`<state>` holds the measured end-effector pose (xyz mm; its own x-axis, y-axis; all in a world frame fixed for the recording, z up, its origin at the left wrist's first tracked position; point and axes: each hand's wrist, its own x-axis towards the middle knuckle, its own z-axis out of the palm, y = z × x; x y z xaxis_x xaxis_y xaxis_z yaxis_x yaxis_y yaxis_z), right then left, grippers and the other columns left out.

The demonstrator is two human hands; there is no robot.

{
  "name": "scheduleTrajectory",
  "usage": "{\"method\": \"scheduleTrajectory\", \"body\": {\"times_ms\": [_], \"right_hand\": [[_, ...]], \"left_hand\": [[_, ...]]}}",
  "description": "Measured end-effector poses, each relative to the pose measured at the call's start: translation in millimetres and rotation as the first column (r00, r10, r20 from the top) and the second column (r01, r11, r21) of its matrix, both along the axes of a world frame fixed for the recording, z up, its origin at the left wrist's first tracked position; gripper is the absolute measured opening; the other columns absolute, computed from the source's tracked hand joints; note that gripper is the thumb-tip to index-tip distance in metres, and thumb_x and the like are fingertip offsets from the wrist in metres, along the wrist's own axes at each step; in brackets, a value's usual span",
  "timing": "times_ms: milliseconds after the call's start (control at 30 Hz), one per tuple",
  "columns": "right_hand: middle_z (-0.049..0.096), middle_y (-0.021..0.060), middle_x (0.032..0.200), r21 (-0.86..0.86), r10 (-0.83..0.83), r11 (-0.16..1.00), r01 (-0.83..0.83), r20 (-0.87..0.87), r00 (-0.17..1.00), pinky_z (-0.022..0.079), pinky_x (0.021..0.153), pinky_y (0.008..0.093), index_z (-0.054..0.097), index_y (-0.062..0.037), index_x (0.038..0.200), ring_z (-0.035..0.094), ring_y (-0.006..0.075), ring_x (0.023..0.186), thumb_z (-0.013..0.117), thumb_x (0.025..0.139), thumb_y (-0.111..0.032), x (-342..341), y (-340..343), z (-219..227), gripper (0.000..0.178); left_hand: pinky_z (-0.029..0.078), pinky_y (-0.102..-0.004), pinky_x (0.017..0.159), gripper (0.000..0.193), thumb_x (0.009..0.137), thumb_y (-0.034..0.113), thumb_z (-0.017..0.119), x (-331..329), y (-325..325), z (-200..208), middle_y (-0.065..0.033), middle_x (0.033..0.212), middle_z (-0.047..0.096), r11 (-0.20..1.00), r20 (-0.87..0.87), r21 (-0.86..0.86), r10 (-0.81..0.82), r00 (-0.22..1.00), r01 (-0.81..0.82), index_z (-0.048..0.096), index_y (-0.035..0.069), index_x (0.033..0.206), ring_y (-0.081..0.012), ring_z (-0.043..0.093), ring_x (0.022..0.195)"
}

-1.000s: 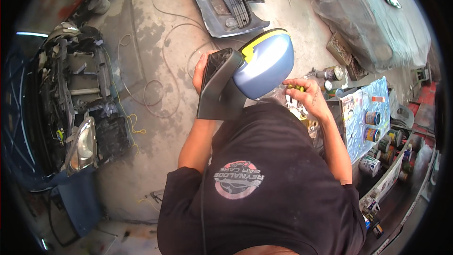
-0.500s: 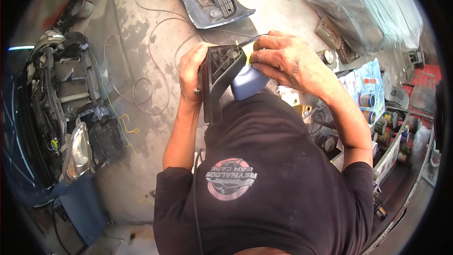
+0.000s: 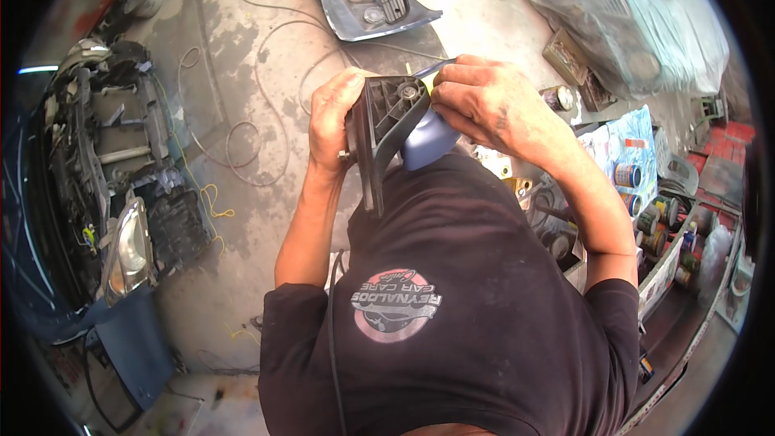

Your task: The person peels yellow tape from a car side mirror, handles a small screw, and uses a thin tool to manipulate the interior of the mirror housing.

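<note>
A car side mirror with a black ribbed plastic base (image 3: 389, 117) and a blue painted housing (image 3: 430, 144) is up in front of my chest. My left hand (image 3: 334, 117) is closed around the outer side of the base, and a small bolt sticks out below the fingers. On the other side, my right hand (image 3: 492, 101) has its fingers bent and pressed together against the blue housing. A bit of yellow, perhaps tape (image 3: 429, 81), shows at those fingertips; most of it is hidden.
Beyond my hands a loose car bumper (image 3: 379, 20) lies on the concrete floor among looping hoses. At left stands a stripped car front with a headlight (image 3: 131, 246). A plastic-covered car (image 3: 622, 24) is far right. Paint cans (image 3: 627, 174) crowd the bench on my right.
The mirror has turned slightly, showing a little more of its ribbed base. My right fingers have shifted slightly along the housing. Both hands keep their hold.
</note>
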<state>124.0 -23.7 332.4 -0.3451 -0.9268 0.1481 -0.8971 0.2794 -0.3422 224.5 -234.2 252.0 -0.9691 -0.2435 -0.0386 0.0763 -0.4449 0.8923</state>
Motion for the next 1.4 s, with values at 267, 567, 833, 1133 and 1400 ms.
{"method": "scheduleTrajectory", "body": {"times_ms": [267,567,833,1133,1400], "right_hand": [[0.065,0.0125,0.094,0.069,-0.032,0.997,0.024,0.119,0.992,0.054,0.078,0.044,0.067,0.001,0.096,0.065,0.034,0.089,0.071,0.086,-0.009,-9,8,-7,0.014],[0.068,0.0124,0.1,-0.013,0.001,1.0,0.002,0.196,0.981,0.055,0.081,0.0406,0.072,0.0004,0.102,0.067,0.0321,0.093,0.072,0.086,-0.008,-7,16,3,0.018],[0.059,0.0097,0.083,-0.103,0.037,0.994,-0.032,0.046,0.998,0.053,0.072,0.0417,0.059,-0.0013,0.084,0.062,0.0311,0.08,0.071,0.078,-0.003,-1,8,-15,0.014],[0.062,0.0124,0.09,-0.001,0.008,1.0,-0.008,0.256,0.967,0.053,0.076,0.0425,0.065,0.0004,0.094,0.066,0.0337,0.087,0.07,0.083,-0.005,-7,11,-17,0.013],[0.062,0.0126,0.09,0.032,0.026,0.999,-0.036,0.267,0.963,0.053,0.078,0.0429,0.064,0.0006,0.092,0.065,0.0342,0.087,0.07,0.085,-0.008,-8,8,-13,0.012]], "left_hand": [[0.05,-0.0251,0.071,0.037,0.104,0.025,0.047,-5,-5,-10,-0.0087,0.087,0.073,0.978,0.068,0.094,-0.192,0.979,0.185,0.069,-0.005,0.1,-0.011,0.064,0.073],[0.048,-0.024,0.07,0.034,0.105,0.024,0.047,-10,-8,-18,-0.0063,0.086,0.071,0.979,0.108,0.161,-0.142,0.984,0.124,0.068,-0.001,0.097,-0.0098,0.063,0.073],[0.048,-0.0249,0.072,0.026,0.103,0.022,0.052,-7,-7,-20,-0.0026,0.087,0.068,0.957,0.14,0.246,-0.191,0.972,0.153,0.067,0.002,0.097,-0.009,0.062,0.077],[0.048,-0.0256,0.072,0.024,0.102,0.022,0.053,-6,-12,-31,-0.0026,0.086,0.067,0.957,0.185,0.244,-0.204,0.961,0.156,0.066,0.003,0.095,-0.0093,0.061,0.076],[0.047,-0.0249,0.072,0.028,0.102,0.022,0.051,-12,-15,-28,-0.004,0.086,0.068,0.958,0.122,0.174,-0.251,0.96,0.228,0.067,0.0,0.096,-0.0091,0.061,0.076]]}}
